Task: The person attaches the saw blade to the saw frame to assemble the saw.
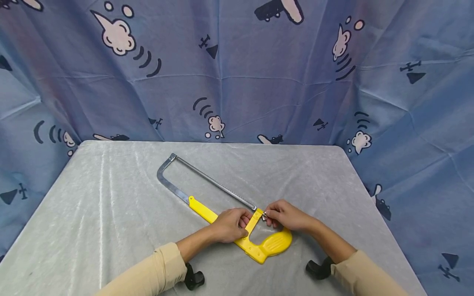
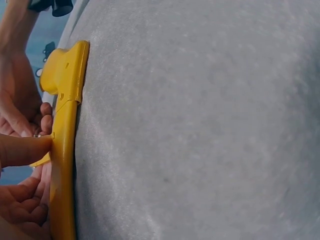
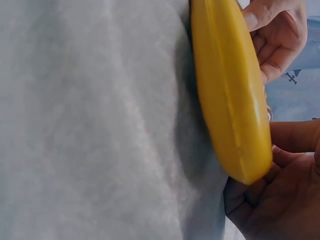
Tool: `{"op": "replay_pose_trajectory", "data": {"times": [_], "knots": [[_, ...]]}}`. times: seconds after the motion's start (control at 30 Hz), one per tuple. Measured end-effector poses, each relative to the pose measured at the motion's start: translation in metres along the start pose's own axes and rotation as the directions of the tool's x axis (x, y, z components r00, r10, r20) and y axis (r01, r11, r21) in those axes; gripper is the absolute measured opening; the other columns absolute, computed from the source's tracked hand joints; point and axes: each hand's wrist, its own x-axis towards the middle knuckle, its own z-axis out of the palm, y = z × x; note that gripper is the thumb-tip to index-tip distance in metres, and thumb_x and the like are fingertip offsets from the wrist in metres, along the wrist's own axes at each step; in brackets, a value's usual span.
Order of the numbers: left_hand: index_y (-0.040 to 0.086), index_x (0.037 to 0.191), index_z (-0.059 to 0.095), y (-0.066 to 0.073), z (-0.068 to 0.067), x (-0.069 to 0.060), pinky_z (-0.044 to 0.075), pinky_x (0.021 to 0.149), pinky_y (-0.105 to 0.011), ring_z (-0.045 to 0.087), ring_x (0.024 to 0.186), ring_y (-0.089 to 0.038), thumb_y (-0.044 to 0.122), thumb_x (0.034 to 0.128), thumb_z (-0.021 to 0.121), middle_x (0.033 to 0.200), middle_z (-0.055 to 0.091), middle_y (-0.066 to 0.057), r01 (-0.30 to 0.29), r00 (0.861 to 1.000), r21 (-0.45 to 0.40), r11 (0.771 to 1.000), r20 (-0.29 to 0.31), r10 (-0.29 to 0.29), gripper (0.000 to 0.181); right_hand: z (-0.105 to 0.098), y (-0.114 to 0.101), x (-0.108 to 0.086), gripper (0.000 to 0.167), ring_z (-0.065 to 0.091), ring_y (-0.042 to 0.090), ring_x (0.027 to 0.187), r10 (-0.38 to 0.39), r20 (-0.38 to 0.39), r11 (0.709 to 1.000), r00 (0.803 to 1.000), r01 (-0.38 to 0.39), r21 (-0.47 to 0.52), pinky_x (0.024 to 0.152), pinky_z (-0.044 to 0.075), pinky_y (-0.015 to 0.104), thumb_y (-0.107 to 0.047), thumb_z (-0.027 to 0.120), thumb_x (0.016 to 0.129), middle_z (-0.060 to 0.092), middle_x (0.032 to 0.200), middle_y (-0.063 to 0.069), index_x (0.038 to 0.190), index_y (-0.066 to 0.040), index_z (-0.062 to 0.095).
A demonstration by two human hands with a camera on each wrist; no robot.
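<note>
A hacksaw [image 1: 203,210] with a yellow handle [image 1: 277,243] and a grey metal front frame lies slantwise on the cloth. Its blade [image 1: 218,185] runs along the far side, teeth partly visible. My left hand [image 1: 228,225] grips the yellow frame near the handle, thumb on its near side, as the left wrist view also shows. With thumb and fingers, my right hand [image 1: 289,214] pinches a small metal wing nut [image 1: 264,216] at the handle end of the blade. In the right wrist view the yellow handle [image 3: 232,95] hides part of both hands.
A pale grey cloth [image 1: 111,213] covers the table. Behind and at both sides hangs a blue patterned curtain [image 1: 237,61]. Black wrist devices [image 1: 194,278] sit under both forearms, close to the tabletop.
</note>
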Motion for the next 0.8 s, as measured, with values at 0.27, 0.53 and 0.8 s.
{"op": "replay_pose_trajectory", "data": {"times": [0.27,0.53,0.8], "knots": [[0.004,0.104,0.065,0.0001,-0.0008,-0.0002,0.046,0.073,-0.02,0.056,0.078,-0.007,-0.003,0.0772,0.076,0.086,0.06,0.002,0.0,1.0,0.001,1.0,0.002,0.0,0.03,-0.0023,0.0002,0.0015,0.027,0.054,0.016,0.066,0.001,0.035,0.999,0.999,-0.003,0.049,0.06,0.048,0.024,-0.005,0.044,0.104,0.063,0.076,0.01,0.091,0.01,0.063],[0.003,0.105,0.065,0.0011,-0.0011,-0.0001,0.046,0.073,-0.021,0.056,0.078,-0.008,-0.003,0.0775,0.076,0.086,0.06,0.002,0.002,1.0,-0.002,1.0,0.009,-0.002,0.03,-0.0024,0.0009,0.0018,0.027,0.053,0.016,0.065,0.001,0.041,0.998,0.999,-0.004,0.06,0.06,0.047,0.024,-0.006,0.044,0.105,0.061,0.076,0.009,0.09,0.009,0.062],[0.003,0.105,0.064,0.0013,-0.0007,-0.0001,0.046,0.073,-0.021,0.055,0.079,-0.007,-0.003,0.0776,0.075,0.086,0.06,0.002,0.003,1.0,0.005,1.0,0.008,-0.003,0.031,-0.0015,0.0015,0.0034,0.026,0.053,0.014,0.064,0.038,0.033,0.995,0.999,-0.041,0.091,0.06,0.047,0.023,-0.004,0.044,0.104,0.06,0.073,0.006,0.089,0.01,0.062]]}}
